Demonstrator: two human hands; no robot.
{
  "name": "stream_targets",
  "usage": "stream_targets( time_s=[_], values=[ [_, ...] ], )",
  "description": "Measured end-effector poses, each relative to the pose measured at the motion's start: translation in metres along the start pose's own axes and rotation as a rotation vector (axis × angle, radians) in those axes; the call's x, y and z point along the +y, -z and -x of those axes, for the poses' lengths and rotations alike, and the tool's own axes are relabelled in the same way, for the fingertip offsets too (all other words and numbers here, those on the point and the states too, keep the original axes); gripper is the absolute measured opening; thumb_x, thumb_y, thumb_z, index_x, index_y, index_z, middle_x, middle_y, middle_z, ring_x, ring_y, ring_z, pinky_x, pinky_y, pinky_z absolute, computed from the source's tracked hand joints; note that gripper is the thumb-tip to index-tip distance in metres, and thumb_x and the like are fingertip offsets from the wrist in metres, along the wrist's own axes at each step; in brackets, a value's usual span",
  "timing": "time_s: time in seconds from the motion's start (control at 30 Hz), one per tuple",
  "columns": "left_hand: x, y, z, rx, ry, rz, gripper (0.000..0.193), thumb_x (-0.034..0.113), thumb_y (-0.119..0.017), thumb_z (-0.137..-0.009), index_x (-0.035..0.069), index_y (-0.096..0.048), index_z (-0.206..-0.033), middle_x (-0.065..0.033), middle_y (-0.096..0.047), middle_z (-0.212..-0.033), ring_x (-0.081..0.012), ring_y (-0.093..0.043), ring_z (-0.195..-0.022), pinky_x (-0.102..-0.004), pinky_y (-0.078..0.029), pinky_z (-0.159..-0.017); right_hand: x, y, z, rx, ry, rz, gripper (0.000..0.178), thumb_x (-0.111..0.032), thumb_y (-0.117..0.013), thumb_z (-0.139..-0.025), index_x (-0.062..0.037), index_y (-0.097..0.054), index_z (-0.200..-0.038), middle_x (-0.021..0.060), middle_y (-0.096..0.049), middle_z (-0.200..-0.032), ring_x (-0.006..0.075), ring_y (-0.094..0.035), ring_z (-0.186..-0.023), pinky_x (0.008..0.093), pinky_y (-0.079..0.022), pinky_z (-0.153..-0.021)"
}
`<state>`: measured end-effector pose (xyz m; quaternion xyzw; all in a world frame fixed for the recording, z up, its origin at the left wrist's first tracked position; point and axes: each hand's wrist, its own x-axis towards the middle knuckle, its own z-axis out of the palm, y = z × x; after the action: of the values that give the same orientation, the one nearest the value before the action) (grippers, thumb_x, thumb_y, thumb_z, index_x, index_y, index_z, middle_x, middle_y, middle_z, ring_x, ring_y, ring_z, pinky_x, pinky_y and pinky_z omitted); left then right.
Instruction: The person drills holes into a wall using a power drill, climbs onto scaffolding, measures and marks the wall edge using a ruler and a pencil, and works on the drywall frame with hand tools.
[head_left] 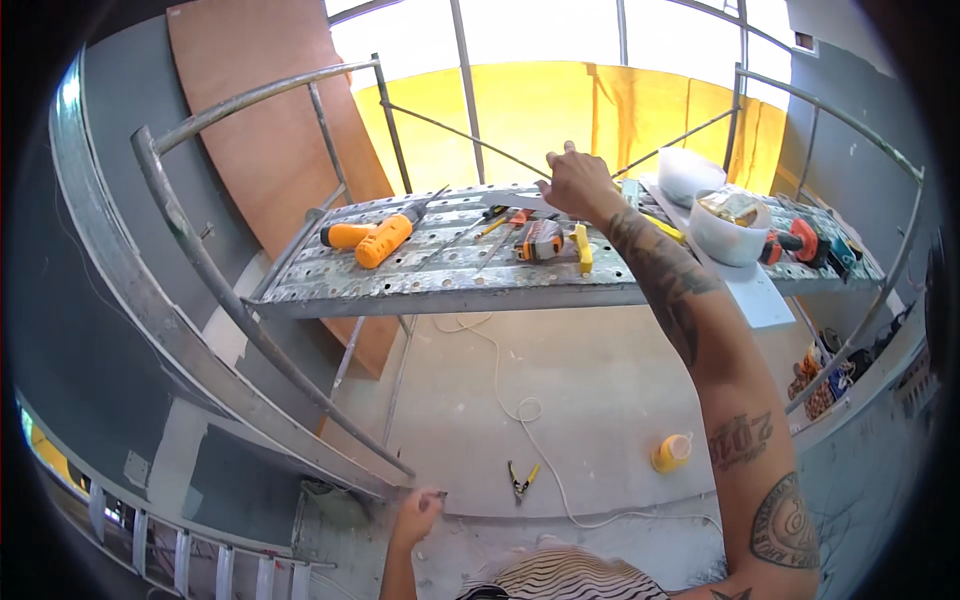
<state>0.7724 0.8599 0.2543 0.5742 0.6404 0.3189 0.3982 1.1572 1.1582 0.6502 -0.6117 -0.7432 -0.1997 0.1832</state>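
A passage lies along the front of the scaffold platform (450, 298) between the orange drill (385, 240) and the tape measure (541, 241). White tubs (728, 240) obstruct rightward travel of the right hand (580, 185) at platform level; the grey scaffold post (268, 345) ends near the left hand (419, 512).

The tattooed right arm (700, 320) is pointing forward, its bare right hand (580, 183) parting its fingers; the bare left hand (418, 515) is hanging low, curled.

Windows (540, 35) glaring white; edges bowed, corners black.
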Motion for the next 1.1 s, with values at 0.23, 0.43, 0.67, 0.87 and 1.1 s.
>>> stream_targets(
  time_s=[0.23,0.43,0.67,0.87,1.1],
  values=[
    [-0.037,-0.054,0.044,-0.258,0.128,0.045,0.042,0.026,-0.066,-0.087,0.003,-0.058,-0.121,-0.0146,-0.067,-0.099,-0.0199,-0.064,-0.085,-0.0331,-0.052,-0.077,-0.084,-0.024,-0.021,-0.034,0.438,-0.351,0.035,-0.04,-0.059,-0.086,-0.0062,-0.069,-0.093,0.0168,-0.068,-0.091,0.0347,-0.065,-0.09,0.045,-0.05,-0.081],
    [-0.002,-0.069,0.044,-0.286,0.079,0.061,0.045,0.029,-0.065,-0.088,0.004,-0.055,-0.125,-0.0156,-0.067,-0.099,-0.0206,-0.064,-0.085,-0.0334,-0.052,-0.077,-0.104,-0.038,-0.021,-0.005,0.518,-0.444,0.031,-0.037,-0.057,-0.088,-0.0091,-0.07,-0.094,0.0158,-0.067,-0.09,0.0348,-0.064,-0.086,0.0454,-0.049,-0.079],
    [0.001,-0.063,0.051,-0.17,0.039,0.138,0.039,0.025,-0.062,-0.092,0.002,-0.056,-0.123,-0.0089,-0.067,-0.095,-0.0156,-0.063,-0.084,-0.0313,-0.052,-0.075,-0.159,0.003,0.064,0.053,0.858,-0.801,0.04,-0.037,-0.063,-0.084,-0.0106,-0.059,-0.114,0.0146,-0.057,-0.09,0.035,-0.061,-0.07,0.0444,-0.048,-0.062],
    [0.07,-0.05,0.033,-0.352,0.169,1.44,0.043,0.028,-0.055,-0.097,0.007,-0.044,-0.133,-0.0066,-0.061,-0.113,-0.016,-0.061,-0.095,-0.0268,-0.051,-0.076,-0.205,-0.054,0.264,-0.406,1.188,-0.732,0.077,-0.061,-0.065,-0.076,-0.014,-0.047,-0.135,0.0101,-0.048,-0.09,0.0253,-0.056,-0.071,0.0376,-0.05,-0.064],
    [-0.008,-0.081,0.09,-0.234,0.395,1.307,0.058,0.015,-0.066,-0.09,0.008,-0.035,-0.139,-0.0068,-0.06,-0.113,-0.0146,-0.061,-0.092,-0.0273,-0.052,-0.074,-0.252,-0.148,0.389,-0.703,0.917,-1.171,0.079,-0.05,-0.068,-0.077,-0.0092,-0.041,-0.139,0.0247,-0.043,-0.124,0.0363,-0.059,-0.095,0.0431,-0.051,-0.082]
  ],
)
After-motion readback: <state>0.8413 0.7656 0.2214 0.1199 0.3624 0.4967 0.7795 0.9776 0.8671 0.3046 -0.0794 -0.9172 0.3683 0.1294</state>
